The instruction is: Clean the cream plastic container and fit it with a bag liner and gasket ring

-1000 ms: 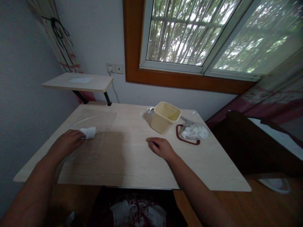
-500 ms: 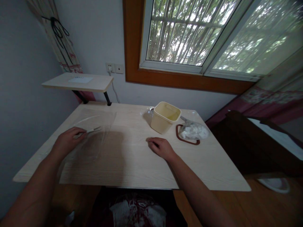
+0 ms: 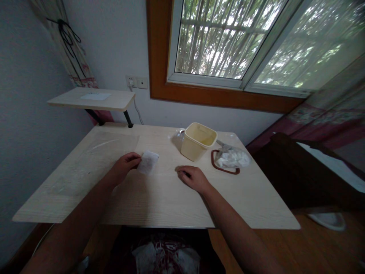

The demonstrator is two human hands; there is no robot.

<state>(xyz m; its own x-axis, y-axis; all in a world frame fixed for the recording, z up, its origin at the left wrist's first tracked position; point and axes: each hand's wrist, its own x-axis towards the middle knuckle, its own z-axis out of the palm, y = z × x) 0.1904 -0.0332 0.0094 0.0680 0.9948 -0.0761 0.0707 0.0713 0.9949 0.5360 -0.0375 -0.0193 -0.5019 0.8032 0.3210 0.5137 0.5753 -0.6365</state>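
Observation:
My left hand (image 3: 127, 166) pinches the edge of a small white square pouch (image 3: 148, 162), thin and slightly see-through like an empty tea filter bag. It is held above the table, left of the middle. My right hand (image 3: 194, 178) rests on the tabletop with its fingers curled together; whether anything is between the fingertips I cannot make out. Just behind it stands a cream-coloured square plastic tub (image 3: 196, 146), open at the top. Under and beyond my left forearm lies a flat clear plastic sheet or bag (image 3: 94, 160).
Right of the tub, a clear plastic bag (image 3: 232, 156) with white contents lies by a brown handle-like loop (image 3: 225, 170). Crumpled clear plastic (image 3: 176, 134) sits left of the tub. A raised shelf (image 3: 64, 99) with a paper on it stands at the back left.
My left hand has moved right with the white pouch, from over the plastic sheet toward the table's middle. The pouch has turned from edge-on to flat-facing. My right hand stays put.

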